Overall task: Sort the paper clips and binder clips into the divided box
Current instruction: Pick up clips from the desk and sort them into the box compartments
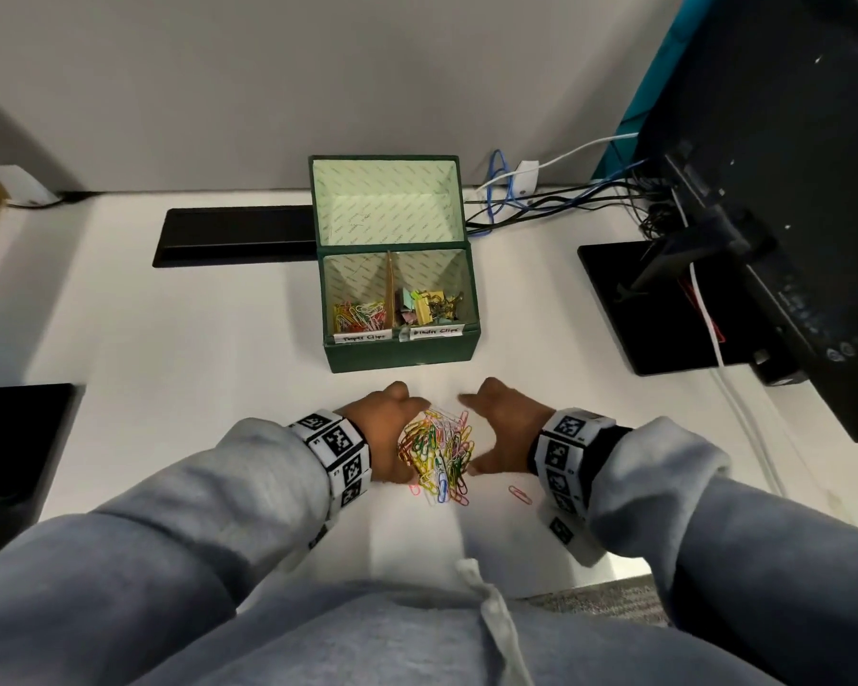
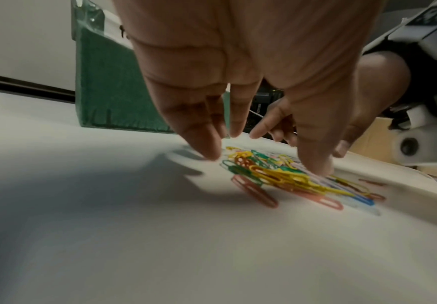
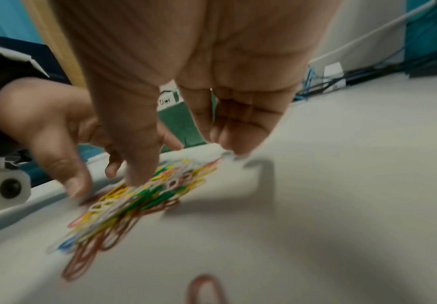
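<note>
A pile of coloured paper clips [image 1: 437, 450] lies on the white table in front of the green divided box [image 1: 402, 354]. My left hand [image 1: 404, 438] stands against the pile's left side and my right hand [image 1: 476, 434] against its right side, both with fingers stretched down to the table. In the left wrist view my left hand [image 2: 262, 159] has its thumb on the pile [image 2: 277, 176]. My right hand [image 3: 189, 163] touches the pile [image 3: 139, 197] with its thumb. The box's left compartment holds paper clips [image 1: 360, 314], the right one binder clips [image 1: 429, 307]. One red clip [image 1: 520, 495] lies apart.
The box lid [image 1: 387, 200] stands open at the back. A black monitor [image 1: 788, 190] and its base [image 1: 664, 309] are at the right, with cables [image 1: 541, 200] behind. A black slot [image 1: 234, 237] runs left of the box. Another black base [image 1: 11, 462] sits at the left edge.
</note>
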Demonstrator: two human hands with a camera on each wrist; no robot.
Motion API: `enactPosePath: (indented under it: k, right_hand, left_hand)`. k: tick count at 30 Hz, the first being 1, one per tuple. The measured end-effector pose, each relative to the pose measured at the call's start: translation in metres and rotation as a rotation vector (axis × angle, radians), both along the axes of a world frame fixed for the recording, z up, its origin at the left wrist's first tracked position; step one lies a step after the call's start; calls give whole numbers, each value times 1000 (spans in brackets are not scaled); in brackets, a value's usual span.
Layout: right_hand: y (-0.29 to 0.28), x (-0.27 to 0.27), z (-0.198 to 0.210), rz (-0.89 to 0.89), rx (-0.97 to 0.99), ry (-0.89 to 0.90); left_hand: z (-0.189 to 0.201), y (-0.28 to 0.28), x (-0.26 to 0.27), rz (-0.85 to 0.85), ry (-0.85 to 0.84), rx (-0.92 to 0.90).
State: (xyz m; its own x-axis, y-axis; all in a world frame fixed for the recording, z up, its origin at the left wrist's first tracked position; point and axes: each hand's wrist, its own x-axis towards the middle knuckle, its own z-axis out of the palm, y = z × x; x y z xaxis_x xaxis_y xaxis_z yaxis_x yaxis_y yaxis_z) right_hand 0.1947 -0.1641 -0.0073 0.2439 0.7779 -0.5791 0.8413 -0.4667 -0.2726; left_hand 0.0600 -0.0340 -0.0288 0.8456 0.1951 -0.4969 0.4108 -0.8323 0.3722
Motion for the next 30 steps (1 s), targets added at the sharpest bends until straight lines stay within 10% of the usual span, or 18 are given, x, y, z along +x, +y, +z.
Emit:
enactPosePath:
  k: [30]
  right_hand:
    - [29,-13,-16,-294,112,139]
  left_hand:
    - [7,-6,28,128,19,8]
